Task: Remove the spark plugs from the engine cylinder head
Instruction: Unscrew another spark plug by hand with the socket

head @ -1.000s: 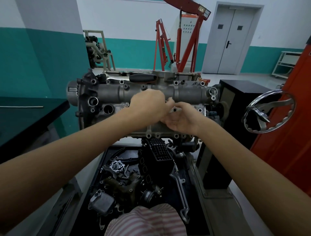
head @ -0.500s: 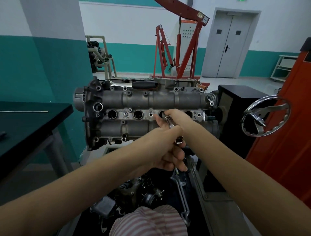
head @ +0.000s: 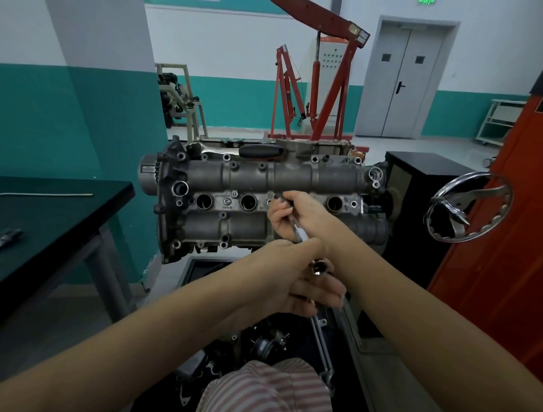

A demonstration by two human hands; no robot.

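Steel socket tool (head: 299,232) gripped by right hand (head: 296,217) and left hand (head: 293,279); tip hidden in cylinder head (head: 235,182).

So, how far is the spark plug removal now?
Done: I cannot tell; the three uncovered plug wells look dark, and nothing shows inside them. In hand: the socket tool stands in the third well of the cylinder head, the right hand and left hand gripping it. Left: lifting that plug out.

Small embossed lettering sits on the cylinder head (head: 232,203) between two plug wells — too faint to read. A green lit sign (head: 425,2) above the door (head: 411,82) — characters illegible.
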